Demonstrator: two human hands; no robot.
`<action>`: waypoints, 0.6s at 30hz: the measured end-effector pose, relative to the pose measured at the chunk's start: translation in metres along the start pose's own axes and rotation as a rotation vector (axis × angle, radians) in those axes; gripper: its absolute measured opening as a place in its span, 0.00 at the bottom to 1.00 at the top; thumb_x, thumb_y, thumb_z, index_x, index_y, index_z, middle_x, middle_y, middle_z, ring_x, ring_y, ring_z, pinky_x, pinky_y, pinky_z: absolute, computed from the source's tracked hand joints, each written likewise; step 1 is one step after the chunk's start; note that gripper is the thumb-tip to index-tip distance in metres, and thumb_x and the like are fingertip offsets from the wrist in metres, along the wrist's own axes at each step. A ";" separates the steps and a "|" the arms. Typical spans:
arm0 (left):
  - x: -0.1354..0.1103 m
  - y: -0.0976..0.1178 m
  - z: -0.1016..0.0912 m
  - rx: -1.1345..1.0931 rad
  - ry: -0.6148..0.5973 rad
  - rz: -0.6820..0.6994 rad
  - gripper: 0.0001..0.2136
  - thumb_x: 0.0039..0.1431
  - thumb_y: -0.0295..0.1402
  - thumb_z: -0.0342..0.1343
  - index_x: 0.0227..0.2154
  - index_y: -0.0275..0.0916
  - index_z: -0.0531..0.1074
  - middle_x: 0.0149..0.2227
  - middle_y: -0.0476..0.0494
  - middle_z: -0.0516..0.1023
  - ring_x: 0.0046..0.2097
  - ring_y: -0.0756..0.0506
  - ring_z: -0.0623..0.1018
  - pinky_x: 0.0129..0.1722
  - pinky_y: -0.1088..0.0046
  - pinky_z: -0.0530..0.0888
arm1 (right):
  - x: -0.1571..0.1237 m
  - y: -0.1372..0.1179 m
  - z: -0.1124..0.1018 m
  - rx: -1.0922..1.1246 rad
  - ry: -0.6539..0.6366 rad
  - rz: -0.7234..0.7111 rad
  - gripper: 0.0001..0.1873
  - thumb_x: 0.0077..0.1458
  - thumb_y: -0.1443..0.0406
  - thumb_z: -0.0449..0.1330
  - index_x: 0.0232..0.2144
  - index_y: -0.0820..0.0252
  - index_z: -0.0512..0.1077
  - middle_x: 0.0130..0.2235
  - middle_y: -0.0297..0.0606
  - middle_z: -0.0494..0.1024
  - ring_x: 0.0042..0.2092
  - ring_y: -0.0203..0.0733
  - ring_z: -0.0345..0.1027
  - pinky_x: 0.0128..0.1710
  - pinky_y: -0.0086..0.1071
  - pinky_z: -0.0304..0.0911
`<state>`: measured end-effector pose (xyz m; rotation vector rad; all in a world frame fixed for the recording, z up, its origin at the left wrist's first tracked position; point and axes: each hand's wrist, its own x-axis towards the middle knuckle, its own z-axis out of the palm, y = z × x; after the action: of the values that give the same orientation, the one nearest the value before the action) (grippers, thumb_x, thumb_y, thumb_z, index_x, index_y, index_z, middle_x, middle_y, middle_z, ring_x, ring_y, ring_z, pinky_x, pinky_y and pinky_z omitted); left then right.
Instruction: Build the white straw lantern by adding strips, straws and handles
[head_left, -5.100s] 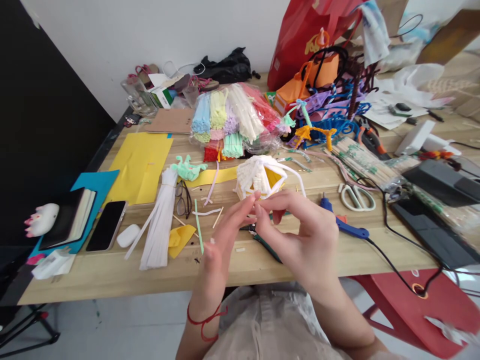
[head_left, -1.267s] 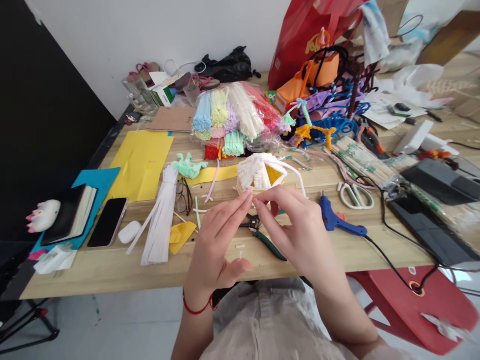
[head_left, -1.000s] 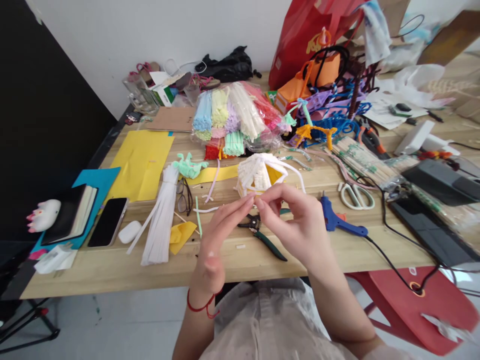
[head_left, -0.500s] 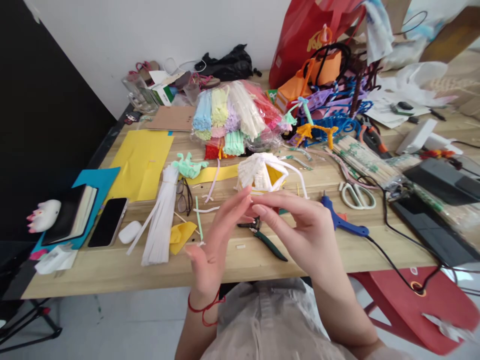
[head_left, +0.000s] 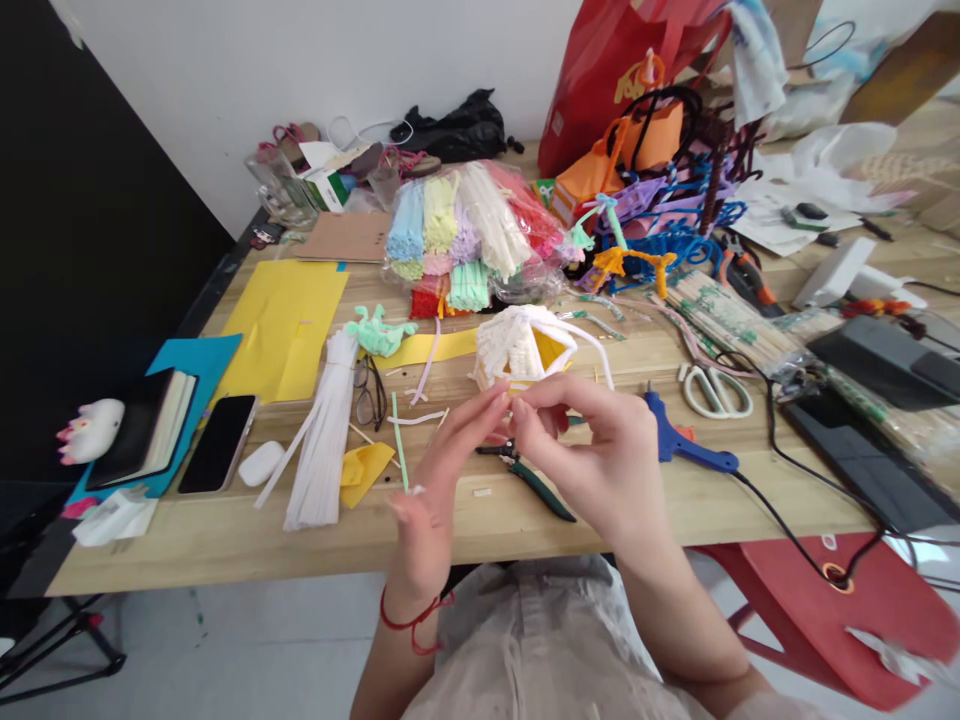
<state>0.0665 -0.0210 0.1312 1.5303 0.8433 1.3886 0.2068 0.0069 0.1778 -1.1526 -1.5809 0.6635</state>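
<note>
My left hand [head_left: 439,480] is raised above the front of the table, its fingers stretched out and its thumb apart. At its fingertips, my right hand [head_left: 600,460] pinches thumb and forefinger together. Anything between them is too small to make out. Just beyond the fingers stands a small white fuzzy pipe-cleaner structure [head_left: 501,345] with a yellow inside. Beneath the hands lie green-handled cutting pliers [head_left: 541,488], partly covered. To the right of my right hand is a blue glue gun [head_left: 686,447] with a black cord.
A bundle of white strips [head_left: 319,450], eyeglasses [head_left: 366,392] and a phone [head_left: 217,444] lie to the left. Bagged colourful pipe cleaners [head_left: 457,230] fill the back middle. White-handled scissors [head_left: 716,392] and wrapped sticks [head_left: 731,320] lie right. A red stool [head_left: 832,610] stands below the edge.
My right forefinger has bent more, and its pinch has shifted slightly at the left fingertips. My left fingers have dipped a little. The things on the table stay where they were.
</note>
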 end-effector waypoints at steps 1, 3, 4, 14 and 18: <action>0.000 0.000 0.000 -0.097 -0.006 -0.037 0.43 0.59 0.57 0.14 0.58 0.45 0.67 0.64 0.42 0.62 0.65 0.35 0.61 0.61 0.50 0.63 | 0.000 0.001 0.000 0.037 -0.004 0.034 0.06 0.52 0.69 0.60 0.24 0.59 0.73 0.20 0.29 0.70 0.24 0.32 0.60 0.25 0.28 0.59; 0.001 0.000 -0.001 -0.250 -0.022 -0.095 0.45 0.57 0.57 0.11 0.57 0.45 0.68 0.63 0.42 0.63 0.62 0.34 0.65 0.56 0.50 0.68 | 0.000 0.001 0.000 0.107 -0.014 0.089 0.06 0.52 0.68 0.60 0.23 0.59 0.73 0.20 0.30 0.71 0.23 0.33 0.61 0.24 0.28 0.58; 0.002 0.000 -0.002 -0.298 -0.029 -0.122 0.46 0.56 0.57 0.10 0.56 0.46 0.69 0.63 0.41 0.64 0.61 0.34 0.67 0.54 0.50 0.70 | 0.000 0.001 0.000 0.141 -0.020 0.111 0.06 0.52 0.67 0.61 0.23 0.59 0.73 0.20 0.31 0.72 0.23 0.33 0.62 0.23 0.29 0.59; 0.003 -0.003 -0.005 -0.451 -0.042 -0.296 0.45 0.56 0.58 0.12 0.56 0.46 0.69 0.59 0.37 0.69 0.41 0.40 0.78 0.32 0.61 0.75 | 0.000 -0.003 -0.003 0.332 -0.066 0.213 0.08 0.53 0.63 0.63 0.24 0.58 0.75 0.25 0.37 0.79 0.28 0.39 0.73 0.24 0.29 0.66; 0.005 -0.003 -0.005 -0.545 -0.019 -0.292 0.40 0.60 0.56 0.14 0.55 0.52 0.69 0.60 0.42 0.69 0.35 0.45 0.76 0.28 0.64 0.74 | -0.001 -0.001 -0.003 0.348 -0.088 0.216 0.09 0.55 0.61 0.62 0.26 0.58 0.77 0.25 0.38 0.80 0.29 0.40 0.75 0.23 0.29 0.66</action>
<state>0.0623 -0.0148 0.1299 0.9594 0.5820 1.2510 0.2089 0.0051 0.1789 -1.0489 -1.3539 1.0985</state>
